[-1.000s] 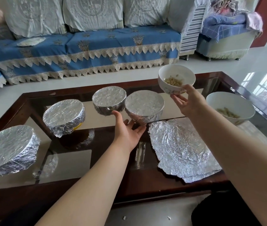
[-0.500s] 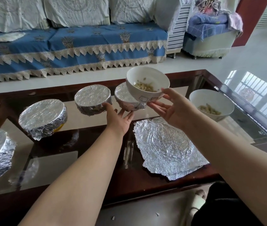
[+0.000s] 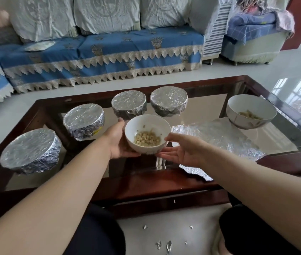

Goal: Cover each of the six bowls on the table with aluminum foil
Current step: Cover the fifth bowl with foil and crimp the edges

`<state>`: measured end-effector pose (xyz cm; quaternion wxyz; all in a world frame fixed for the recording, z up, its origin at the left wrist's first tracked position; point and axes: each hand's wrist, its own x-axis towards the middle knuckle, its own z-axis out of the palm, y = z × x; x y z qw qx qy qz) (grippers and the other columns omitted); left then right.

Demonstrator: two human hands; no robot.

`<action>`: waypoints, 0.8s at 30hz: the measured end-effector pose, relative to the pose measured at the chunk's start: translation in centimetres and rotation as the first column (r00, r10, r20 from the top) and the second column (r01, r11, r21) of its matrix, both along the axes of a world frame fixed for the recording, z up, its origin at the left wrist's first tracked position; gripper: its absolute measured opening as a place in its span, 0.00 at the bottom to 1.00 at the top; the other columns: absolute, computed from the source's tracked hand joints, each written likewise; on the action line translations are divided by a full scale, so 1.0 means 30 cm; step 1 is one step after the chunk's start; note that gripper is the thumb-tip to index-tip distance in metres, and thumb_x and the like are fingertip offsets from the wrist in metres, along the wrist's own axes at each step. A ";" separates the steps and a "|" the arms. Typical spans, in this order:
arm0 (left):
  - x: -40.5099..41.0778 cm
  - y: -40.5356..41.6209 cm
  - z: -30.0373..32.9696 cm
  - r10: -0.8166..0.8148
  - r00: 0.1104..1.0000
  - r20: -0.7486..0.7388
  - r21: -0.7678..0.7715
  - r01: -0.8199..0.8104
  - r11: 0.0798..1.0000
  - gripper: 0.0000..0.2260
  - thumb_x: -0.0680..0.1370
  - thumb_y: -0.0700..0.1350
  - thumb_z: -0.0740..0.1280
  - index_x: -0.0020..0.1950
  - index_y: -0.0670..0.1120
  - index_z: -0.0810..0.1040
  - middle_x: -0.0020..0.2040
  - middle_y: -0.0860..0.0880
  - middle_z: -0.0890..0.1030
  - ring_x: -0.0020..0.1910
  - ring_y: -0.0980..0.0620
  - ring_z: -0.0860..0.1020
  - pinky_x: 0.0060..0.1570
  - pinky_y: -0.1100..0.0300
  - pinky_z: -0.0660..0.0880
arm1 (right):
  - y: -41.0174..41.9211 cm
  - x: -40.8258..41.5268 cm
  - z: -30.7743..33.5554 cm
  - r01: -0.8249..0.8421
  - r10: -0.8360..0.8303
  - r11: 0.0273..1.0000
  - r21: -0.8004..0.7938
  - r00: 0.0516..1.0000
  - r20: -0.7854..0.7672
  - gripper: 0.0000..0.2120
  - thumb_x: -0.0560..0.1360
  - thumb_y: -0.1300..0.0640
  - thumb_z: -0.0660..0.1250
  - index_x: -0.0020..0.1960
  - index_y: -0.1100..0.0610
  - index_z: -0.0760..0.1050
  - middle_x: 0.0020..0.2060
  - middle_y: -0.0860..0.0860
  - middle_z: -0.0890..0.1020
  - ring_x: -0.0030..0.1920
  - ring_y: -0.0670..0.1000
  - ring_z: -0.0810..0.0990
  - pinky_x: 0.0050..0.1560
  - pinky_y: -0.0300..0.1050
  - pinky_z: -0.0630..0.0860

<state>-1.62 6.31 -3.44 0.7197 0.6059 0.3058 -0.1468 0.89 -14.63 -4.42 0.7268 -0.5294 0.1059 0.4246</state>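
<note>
Held bowl: a white bowl (image 3: pixel 147 135) with pale beans in the bottom, uncovered, raised above the near part of the glass table (image 3: pixel 267 148), between the two hands; just left of the foil sheet.
Left hand: left hand (image 3: pixel 117 139) cups the bowl's left wall, palm against it, thumb up near the rim and fingers curled beneath; it holds the bowl.
Right hand: right hand (image 3: pixel 181 150) is at the bowl's right side, thumb near the rim, fingers stretched out under the base; whether it grips or only supports, I cannot tell.
Foil sheet: a crumpled sheet of aluminum foil (image 3: pixel 225 138) lies flat on the glass, right of the held bowl, partly hidden by the right forearm.
Covered bowls: four foil-wrapped bowls on the table; far left (image 3: pixel 30 150), next (image 3: pixel 83 123), then two at the back (image 3: pixel 129 103) and (image 3: pixel 169 100).
Other open bowl: a second white bowl (image 3: pixel 250 111) with beans stands uncovered at the far right, beyond the foil sheet.
Floor: small foil scraps (image 3: pixel 164 245) lie by the person's knees.
Background: a blue sofa (image 3: pixel 109 50) with lace trim.
</note>
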 end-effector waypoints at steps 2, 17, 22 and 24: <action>-0.027 0.013 -0.011 -0.064 0.998 -0.028 0.024 0.065 0.998 0.31 0.82 0.67 0.41 0.59 0.53 0.79 0.54 0.42 0.83 0.51 0.42 0.82 0.45 0.45 0.80 | 0.005 -0.030 -0.012 -0.019 0.019 1.000 -0.021 1.000 0.001 0.06 0.78 0.63 0.60 0.55 0.61 0.69 0.51 0.67 0.77 0.45 0.61 0.81 0.43 0.47 0.80; -0.055 0.044 -0.069 -0.048 0.997 -0.053 0.223 0.059 0.973 0.19 0.86 0.54 0.52 0.70 0.46 0.70 0.57 0.41 0.79 0.46 0.44 0.80 0.34 0.48 0.82 | -0.051 0.016 0.001 0.309 0.754 0.345 -0.886 0.471 0.458 0.24 0.80 0.41 0.55 0.68 0.57 0.64 0.60 0.57 0.78 0.53 0.57 0.79 0.47 0.49 0.74; -0.049 0.034 -0.081 -0.039 0.998 -0.044 0.274 0.050 0.960 0.25 0.82 0.63 0.55 0.72 0.49 0.70 0.67 0.43 0.76 0.59 0.44 0.79 0.41 0.47 0.82 | -0.042 0.005 -0.101 0.206 0.878 0.030 -0.978 0.461 0.124 0.46 0.74 0.31 0.56 0.78 0.61 0.45 0.76 0.62 0.57 0.74 0.66 0.59 0.66 0.61 0.66; -0.041 0.032 -0.081 -0.058 0.997 -0.043 0.402 0.070 0.913 0.31 0.80 0.67 0.56 0.77 0.50 0.66 0.76 0.45 0.68 0.72 0.43 0.70 0.63 0.43 0.75 | -0.030 0.001 -0.111 0.260 0.882 0.049 -0.964 0.442 0.164 0.41 0.76 0.38 0.58 0.77 0.60 0.47 0.73 0.62 0.62 0.72 0.65 0.62 0.63 0.60 0.69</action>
